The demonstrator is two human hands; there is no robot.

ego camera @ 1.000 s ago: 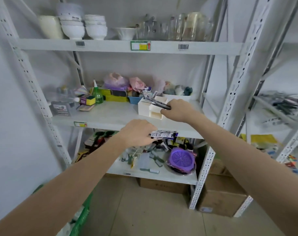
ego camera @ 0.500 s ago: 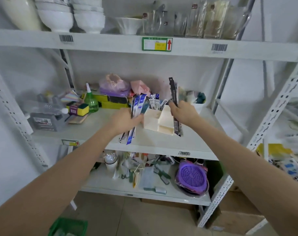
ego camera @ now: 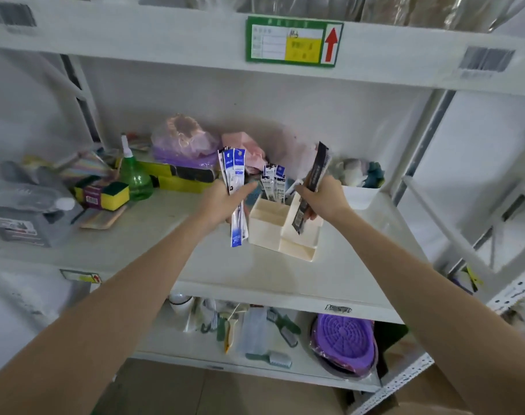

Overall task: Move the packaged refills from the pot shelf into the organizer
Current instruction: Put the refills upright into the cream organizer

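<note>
A cream organizer (ego camera: pixel 280 232) with several compartments stands on the middle shelf. A few blue-and-white refill packs (ego camera: pixel 273 182) stand upright in its back compartment. My left hand (ego camera: pixel 222 202) grips a bundle of blue-and-white refill packs (ego camera: pixel 234 187), held upright just left of the organizer. My right hand (ego camera: pixel 322 199) holds a dark refill pack (ego camera: pixel 313 181) tilted over the organizer's right side, with its lower end in front of the right compartment.
The middle shelf (ego camera: pixel 255 274) also carries a green spray bottle (ego camera: pixel 135 178), sponges (ego camera: pixel 105 194), a grey box (ego camera: pixel 24 217), bagged items and a white bin (ego camera: pixel 360 196). The shelf below holds a purple strainer (ego camera: pixel 345 336) and brushes. A shelf edge (ego camera: pixel 195 40) runs overhead.
The camera has come closer to the shelf. Both hands rose from the lower shelf to the organizer, and the left bundle now stands upright beside it.
</note>
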